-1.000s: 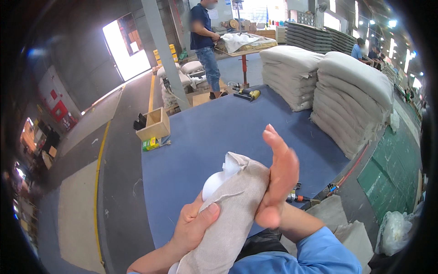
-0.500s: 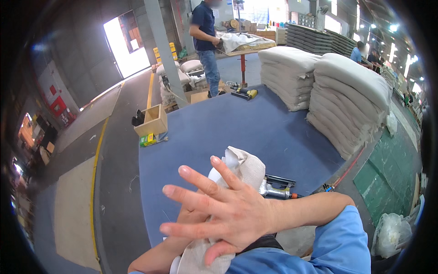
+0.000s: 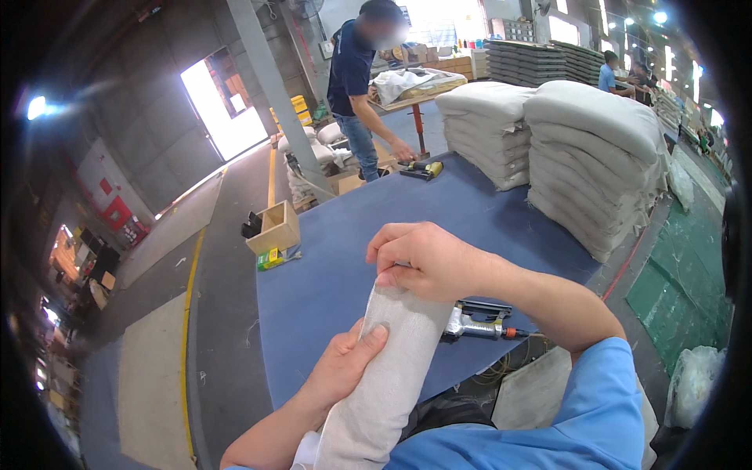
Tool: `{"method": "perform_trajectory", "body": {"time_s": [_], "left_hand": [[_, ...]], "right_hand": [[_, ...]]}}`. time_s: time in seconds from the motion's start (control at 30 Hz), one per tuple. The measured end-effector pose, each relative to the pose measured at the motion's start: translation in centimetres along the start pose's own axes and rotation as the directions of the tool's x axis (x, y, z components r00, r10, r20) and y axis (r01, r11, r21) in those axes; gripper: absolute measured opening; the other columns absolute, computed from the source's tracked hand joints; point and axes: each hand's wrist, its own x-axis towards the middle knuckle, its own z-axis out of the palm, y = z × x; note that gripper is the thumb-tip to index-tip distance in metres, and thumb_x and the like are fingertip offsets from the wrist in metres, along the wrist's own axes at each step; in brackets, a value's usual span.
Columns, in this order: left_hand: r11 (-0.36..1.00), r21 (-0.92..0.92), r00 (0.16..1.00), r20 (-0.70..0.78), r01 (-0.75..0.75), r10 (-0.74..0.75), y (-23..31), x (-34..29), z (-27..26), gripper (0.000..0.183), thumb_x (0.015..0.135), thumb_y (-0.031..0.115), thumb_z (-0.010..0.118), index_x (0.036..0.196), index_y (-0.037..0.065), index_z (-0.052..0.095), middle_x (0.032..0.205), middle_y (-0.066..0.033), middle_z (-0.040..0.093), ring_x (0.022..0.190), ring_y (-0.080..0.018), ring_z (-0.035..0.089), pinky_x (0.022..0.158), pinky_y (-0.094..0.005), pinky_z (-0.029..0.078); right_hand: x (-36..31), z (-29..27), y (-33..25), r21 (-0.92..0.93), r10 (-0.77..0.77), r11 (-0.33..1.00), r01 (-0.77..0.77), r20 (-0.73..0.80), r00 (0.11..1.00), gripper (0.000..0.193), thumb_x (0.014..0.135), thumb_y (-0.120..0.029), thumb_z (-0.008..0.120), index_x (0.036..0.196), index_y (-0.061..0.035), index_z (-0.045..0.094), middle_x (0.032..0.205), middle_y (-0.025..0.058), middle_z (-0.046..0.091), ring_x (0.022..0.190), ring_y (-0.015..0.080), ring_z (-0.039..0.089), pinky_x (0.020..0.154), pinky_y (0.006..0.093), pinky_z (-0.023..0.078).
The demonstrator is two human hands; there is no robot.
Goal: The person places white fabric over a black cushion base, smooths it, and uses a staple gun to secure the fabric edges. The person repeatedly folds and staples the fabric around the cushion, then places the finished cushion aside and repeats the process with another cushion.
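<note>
A long, narrow piece covered in off-white fabric [image 3: 395, 345] slants up from my lap over the near edge of the blue table. My left hand [image 3: 348, 364] grips its left side, the thumb lying on the front face. At the top end, my right hand [image 3: 415, 262] pinches the fabric between thumb and curled fingers. Just right of the fabric-covered piece, a silver and black staple gun [image 3: 479, 321] lies on the table, partly hidden behind my right forearm.
Two stacks of off-white cushions [image 3: 591, 157] stand at the table's right side. An open wooden box [image 3: 278, 227] and a small green-yellow box [image 3: 270, 259] sit at the left edge. Across the table, a person in dark blue [image 3: 348, 78] reaches to a yellow-black staple gun [image 3: 421, 170].
My right hand, spread wide before, has closed on the fabric's top end. My left hand now shows, gripping the side. The person opposite has leaned in and put a hand on the far staple gun.
</note>
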Motion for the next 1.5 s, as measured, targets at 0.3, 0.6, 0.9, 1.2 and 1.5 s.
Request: {"method": "perform_trajectory", "body": {"time_s": [0.3,0.6,0.9,1.2,1.5], "left_hand": [[0.788,0.61,0.993,-0.019,-0.082,0.118,1.0,-2.4,-1.6,0.05,0.114,0.041,0.046,0.128,-0.002,0.067,0.124,-0.0113,0.064,0.114,-0.022,0.062,0.103,-0.0361,0.047],[0.848,0.483,0.975,0.081,-0.219,0.205,-1.2,-0.4,-0.5,0.056,0.114,0.045,0.044,0.131,-0.004,0.067,0.132,-0.0169,0.052,0.122,-0.0255,0.055,0.107,-0.0385,0.045],[0.872,0.416,0.958,0.001,-0.26,0.285,-3.0,-1.3,2.2,0.046,0.112,0.042,0.049,0.114,0.003,0.074,0.101,-0.0085,0.056,0.105,-0.0245,0.055,0.093,-0.0433,0.043],[0.404,0.913,0.816,-0.274,0.054,0.509,-3.9,5.6,-3.1,0.03,0.103,0.035,0.062,0.102,0.01,0.079,0.102,-0.0161,0.061,0.099,-0.0365,0.056,0.086,-0.0504,0.043],[0.363,0.857,0.705,-0.51,0.366,0.492,-21.8,20.7,-13.0,0.034,0.099,0.036,0.064,0.087,0.007,0.076,0.104,-0.0136,0.061,0.104,-0.0381,0.052,0.095,-0.0543,0.036]], "right_hand": [[-7.7,7.6,6.2,0.799,0.658,0.574,-0.178,-0.321,0.681,0.022,0.106,-0.022,0.065,0.109,-0.002,0.072,0.101,0.0026,0.071,0.097,0.0086,0.062,0.084,0.0291,0.05],[-21.8,24.1,1.4,0.784,0.542,-0.453,-0.424,0.62,0.568,0.075,0.102,-0.059,0.061,0.156,-0.0098,0.041,0.146,0.0143,0.058,0.125,0.0326,0.063,0.102,0.049,0.053],[-17.0,24.7,-2.3,0.871,0.496,-0.406,-0.277,0.465,0.733,0.079,0.103,-0.054,0.06,0.16,-0.0057,0.036,0.156,0.0136,0.051,0.135,0.0293,0.057,0.11,0.0486,0.049],[-2.8,32.6,2.6,0.847,0.442,-0.51,-0.15,0.408,0.799,0.071,0.108,-0.056,0.051,0.157,-0.005,0.044,0.156,0.0141,0.053,0.138,0.0293,0.055,0.113,0.0473,0.047],[-3.0,35.9,18.9,0.95,0.641,-0.255,-0.182,0.307,0.704,0.073,0.111,-0.062,0.037,0.156,-0.0055,0.047,0.156,0.0125,0.054,0.141,0.0276,0.054,0.117,0.0461,0.043]]}}
